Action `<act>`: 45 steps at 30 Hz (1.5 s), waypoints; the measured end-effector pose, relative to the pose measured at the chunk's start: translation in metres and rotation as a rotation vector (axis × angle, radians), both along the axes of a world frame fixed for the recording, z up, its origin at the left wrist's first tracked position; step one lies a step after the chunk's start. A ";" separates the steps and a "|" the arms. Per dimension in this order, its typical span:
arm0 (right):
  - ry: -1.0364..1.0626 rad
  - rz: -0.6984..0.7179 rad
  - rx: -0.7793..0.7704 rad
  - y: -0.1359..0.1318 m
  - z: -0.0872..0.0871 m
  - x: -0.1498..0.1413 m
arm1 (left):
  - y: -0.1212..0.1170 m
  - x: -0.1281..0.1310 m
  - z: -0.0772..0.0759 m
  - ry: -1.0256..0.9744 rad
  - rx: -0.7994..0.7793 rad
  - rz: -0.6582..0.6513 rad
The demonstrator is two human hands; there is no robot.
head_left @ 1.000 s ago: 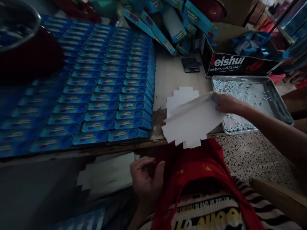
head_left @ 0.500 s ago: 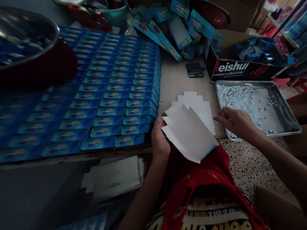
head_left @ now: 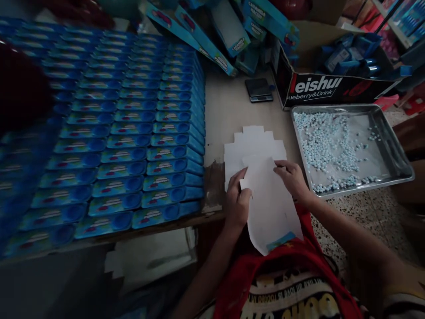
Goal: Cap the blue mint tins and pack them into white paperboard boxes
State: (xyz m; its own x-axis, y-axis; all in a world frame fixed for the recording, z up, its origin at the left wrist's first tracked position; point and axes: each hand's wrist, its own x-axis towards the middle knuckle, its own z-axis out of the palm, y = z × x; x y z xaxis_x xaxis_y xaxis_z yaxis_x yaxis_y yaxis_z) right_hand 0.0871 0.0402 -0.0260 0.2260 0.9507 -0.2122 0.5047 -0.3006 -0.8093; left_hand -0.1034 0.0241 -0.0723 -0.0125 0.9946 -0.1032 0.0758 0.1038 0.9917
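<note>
A white die-cut cardboard sheet [head_left: 270,208] with a blue patch at its near end is held between both hands, over my lap and the table's front edge. My left hand [head_left: 237,199] grips its left side, fingers closed on the edge. On the right, my right hand [head_left: 294,179] pinches the sheet's upper right corner between thumb and fingers. Beneath and beyond it lies another flat cardboard blank [head_left: 254,139], white with stepped edges, on the table. The sheet and my left hand cover part of that blank.
Rows of blue packs [head_left: 122,164] fill the table's left side. A metal tray [head_left: 395,175] holding small pale-blue pellets stands right. Behind are a black digital scale [head_left: 259,90], an open carton [head_left: 332,91] of blue packs and piled blue boxes [head_left: 229,31]. More white blanks [head_left: 156,252] lie below the table.
My right hand has moved left from beside the tray and taken hold of the sheet. The sheet has turned more upright, and my view has shifted.
</note>
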 end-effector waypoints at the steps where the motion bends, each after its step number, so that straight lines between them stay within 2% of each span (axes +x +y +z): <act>1: -0.153 0.052 0.031 -0.006 0.006 -0.001 | 0.002 0.000 0.000 0.050 0.020 -0.049; 3: -0.416 0.182 0.017 -0.015 0.019 -0.006 | 0.005 -0.001 0.000 0.075 0.034 -0.125; 6: -0.707 0.310 -0.112 -0.026 0.037 -0.017 | 0.010 0.000 0.001 0.019 0.021 -0.257; 8: -0.838 0.357 -0.191 -0.031 0.043 -0.027 | 0.012 0.002 0.002 -0.036 -0.002 -0.320; 11: -0.916 0.464 -0.202 -0.036 0.045 -0.035 | 0.013 0.006 -0.002 -0.115 -0.044 -0.293; 15: -0.825 0.460 -0.133 -0.031 0.040 -0.018 | 0.016 0.008 -0.009 -0.155 -0.017 -0.313; 18: -0.758 0.421 -0.079 -0.017 0.031 0.002 | 0.020 0.011 -0.009 -0.147 0.036 -0.342; 20: -0.736 0.425 -0.096 -0.006 0.026 0.010 | 0.022 0.014 -0.007 -0.151 0.027 -0.324; 23: -0.693 0.492 -0.128 0.008 0.022 0.013 | 0.024 0.018 -0.005 -0.163 -0.021 -0.244; 27: -0.647 0.562 -0.063 0.013 0.021 0.013 | 0.023 0.027 -0.008 -0.190 -0.021 -0.060; 30: -0.563 0.450 -0.017 0.008 0.017 0.011 | 0.019 0.037 -0.007 -0.200 -0.011 0.049; 33: -0.486 0.305 0.011 0.000 0.012 0.011 | 0.015 0.046 0.001 -0.113 0.004 0.104; 36: -0.414 0.250 0.021 -0.007 0.010 0.015 | 0.015 0.051 0.011 -0.045 0.019 0.096; 39: -0.325 0.267 -0.023 -0.012 0.011 0.024 | 0.019 0.051 0.015 -0.059 -0.045 0.094; 42: -0.244 0.326 -0.082 -0.009 0.017 0.035 | 0.026 0.046 0.014 -0.084 -0.107 0.071; 45: -0.210 0.440 -0.132 0.004 0.026 0.041 | 0.034 0.038 0.012 0.030 -0.075 -0.050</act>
State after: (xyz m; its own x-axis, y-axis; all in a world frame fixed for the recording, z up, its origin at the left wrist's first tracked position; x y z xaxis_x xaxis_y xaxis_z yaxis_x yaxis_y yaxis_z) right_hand 0.1282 0.0439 0.0001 -0.1393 0.9335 -0.3304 0.7548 -0.1158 -0.6457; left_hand -0.0659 0.0577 -0.0600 0.0331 0.9836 -0.1773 0.1124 0.1726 0.9786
